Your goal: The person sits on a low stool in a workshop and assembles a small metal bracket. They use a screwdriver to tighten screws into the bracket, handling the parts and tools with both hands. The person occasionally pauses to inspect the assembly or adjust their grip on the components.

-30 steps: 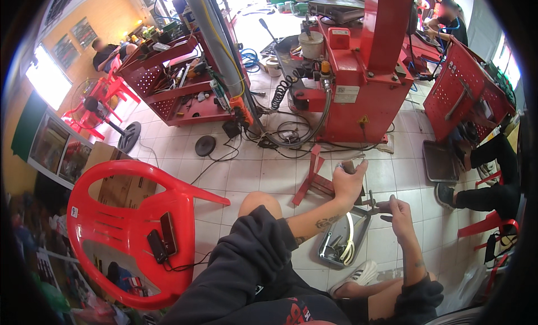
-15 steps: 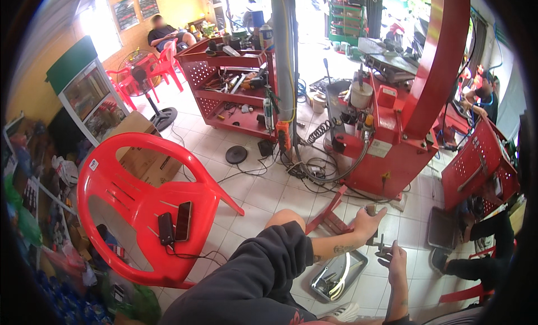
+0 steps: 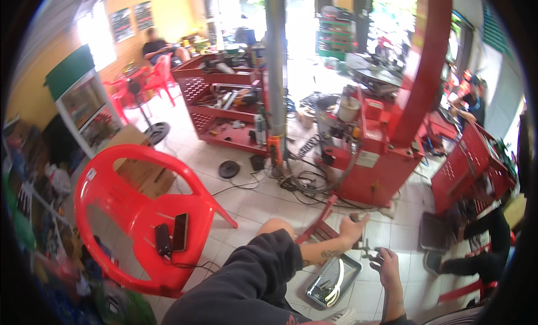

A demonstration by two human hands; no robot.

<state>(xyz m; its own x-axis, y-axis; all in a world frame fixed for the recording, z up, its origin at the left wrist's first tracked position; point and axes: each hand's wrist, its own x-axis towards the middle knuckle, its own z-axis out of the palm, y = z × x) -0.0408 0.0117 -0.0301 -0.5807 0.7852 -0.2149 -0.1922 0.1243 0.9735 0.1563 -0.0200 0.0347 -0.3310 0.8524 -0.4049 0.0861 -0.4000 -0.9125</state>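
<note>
My left hand (image 3: 354,229) is closed around the upper end of a small metal part (image 3: 365,247) held above the floor. My right hand (image 3: 386,264) grips the lower end of the same part, just below and to the right. Under both hands a shiny metal tray (image 3: 312,296) with a few tools lies on the white tiles. A small red stand (image 3: 319,227) sits just left of my left hand. My dark sleeve and knee fill the lower middle of the head view.
A red plastic chair (image 3: 117,185) at left carries two phones (image 3: 171,235) with cables. A large red machine (image 3: 386,157) and a grey pole (image 3: 276,72) stand ahead, with cables on the floor. A red tool cart (image 3: 224,106) is behind. A seated person's legs (image 3: 476,252) are at right.
The view has swung left and tilted up, so the chair and the far room show more. Both hands stay together on the metal part above the tray.
</note>
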